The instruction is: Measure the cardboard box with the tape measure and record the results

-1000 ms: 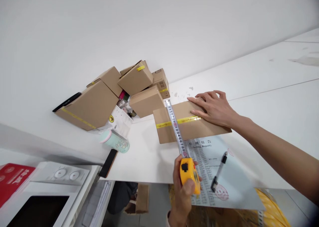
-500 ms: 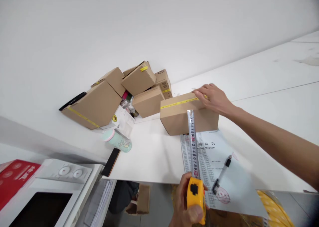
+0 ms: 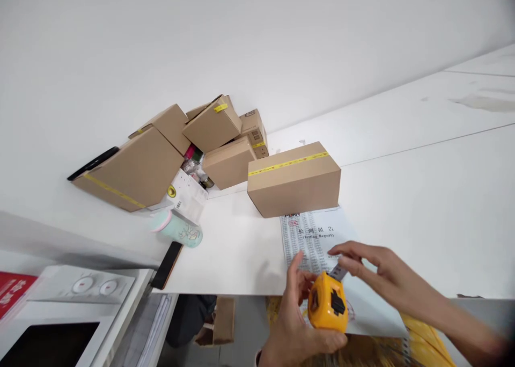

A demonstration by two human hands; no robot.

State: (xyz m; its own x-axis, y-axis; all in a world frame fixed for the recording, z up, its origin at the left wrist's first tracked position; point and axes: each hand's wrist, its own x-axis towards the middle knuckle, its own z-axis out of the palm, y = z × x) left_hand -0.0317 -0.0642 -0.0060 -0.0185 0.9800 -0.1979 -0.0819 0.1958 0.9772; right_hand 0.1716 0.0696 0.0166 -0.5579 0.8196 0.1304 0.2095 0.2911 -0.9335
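My left hand grips a yellow tape measure just off the table's front edge. The blade is drawn back in, with only its tip showing. My right hand is at that tip, fingers pinching toward it. Both hands hover over a printed paper report lying on the white table. Behind the paper stands a cardboard box with a yellow tape strip along its top, untouched. The pen seen earlier is hidden under my right hand.
A heap of cardboard boxes is stacked against the wall at the back left. A mint-green cup lies on its side and a black phone rests at the table edge. A white appliance sits lower left.
My right hand left the box and came down to the tape's tip. The blade, earlier stretched across the box, has retracted into the yellow case. The box now stands turned up on its side.
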